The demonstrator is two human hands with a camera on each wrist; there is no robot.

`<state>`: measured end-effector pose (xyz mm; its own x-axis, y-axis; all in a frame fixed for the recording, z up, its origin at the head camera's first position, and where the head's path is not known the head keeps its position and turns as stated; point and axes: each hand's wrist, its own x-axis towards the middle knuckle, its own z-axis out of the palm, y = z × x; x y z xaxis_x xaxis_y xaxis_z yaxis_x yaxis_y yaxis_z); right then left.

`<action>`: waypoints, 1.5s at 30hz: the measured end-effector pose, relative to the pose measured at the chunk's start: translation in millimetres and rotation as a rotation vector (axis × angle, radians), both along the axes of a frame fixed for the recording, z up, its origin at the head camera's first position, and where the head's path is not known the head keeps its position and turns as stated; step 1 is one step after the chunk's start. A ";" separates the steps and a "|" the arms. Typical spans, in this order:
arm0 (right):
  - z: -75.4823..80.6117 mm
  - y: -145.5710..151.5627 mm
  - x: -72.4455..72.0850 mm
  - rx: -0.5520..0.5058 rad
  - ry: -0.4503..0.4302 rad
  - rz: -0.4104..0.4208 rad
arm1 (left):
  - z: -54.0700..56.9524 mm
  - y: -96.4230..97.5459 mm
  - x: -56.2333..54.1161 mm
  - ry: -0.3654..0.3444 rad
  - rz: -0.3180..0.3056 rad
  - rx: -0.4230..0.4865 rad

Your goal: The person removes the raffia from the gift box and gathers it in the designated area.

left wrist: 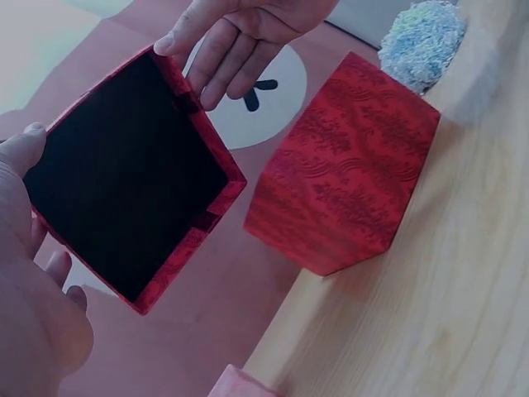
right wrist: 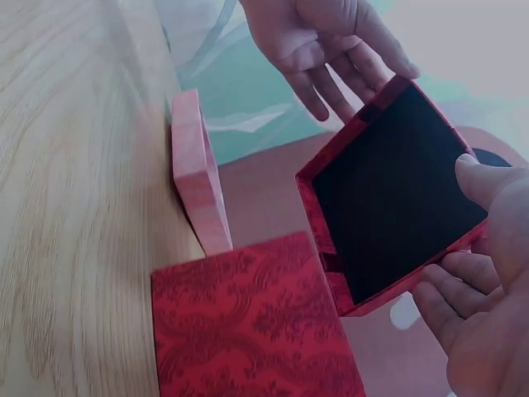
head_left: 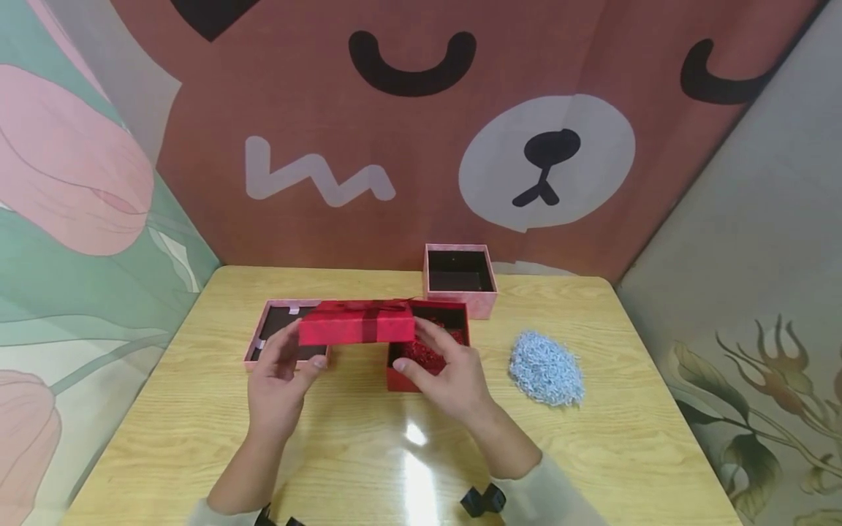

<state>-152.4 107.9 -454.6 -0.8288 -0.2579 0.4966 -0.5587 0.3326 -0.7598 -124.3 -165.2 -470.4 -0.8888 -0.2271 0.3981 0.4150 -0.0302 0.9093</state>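
Note:
A red box lid [head_left: 357, 323] with a dark ribbon is held up over the table between both hands. My left hand [head_left: 279, 376] grips its left side, thumb at the near edge and fingers along the outer wall. On the opposite side my right hand [head_left: 454, 372] holds it the same way. The wrist views show the lid's black inside [left wrist: 124, 174] facing down toward me. Behind and below the right hand stands the red patterned box base [right wrist: 256, 322], open at the top, with red shredded filler [head_left: 427, 356] inside, partly hidden by that hand.
A pink lid [head_left: 253, 343] lies inside-up at the left, partly behind the red lid. At the back stands an open pink box [head_left: 492, 305] with a dark interior. A pile of light blue shredded paper [head_left: 546, 367] sits on the wooden table [head_left: 355, 453] at the right.

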 end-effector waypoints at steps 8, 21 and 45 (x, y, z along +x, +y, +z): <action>3.9 -14.4 3.0 0.021 0.030 0.034 | 7.8 -14.4 12.7 0.007 0.025 0.060; -6.8 -46.2 9.2 0.082 0.141 0.171 | 8.0 -49.1 25.0 -0.013 0.046 0.077; -34.1 -95.4 19.9 0.450 -0.202 0.250 | -19.2 -114.3 49.1 -0.565 0.143 -0.427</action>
<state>-132.6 12.4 -488.8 -0.7823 -0.6093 0.1294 -0.5203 0.5251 -0.6735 -75.2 -279.5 -489.5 -0.9582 -0.2841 -0.0331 -0.1486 0.3957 0.9063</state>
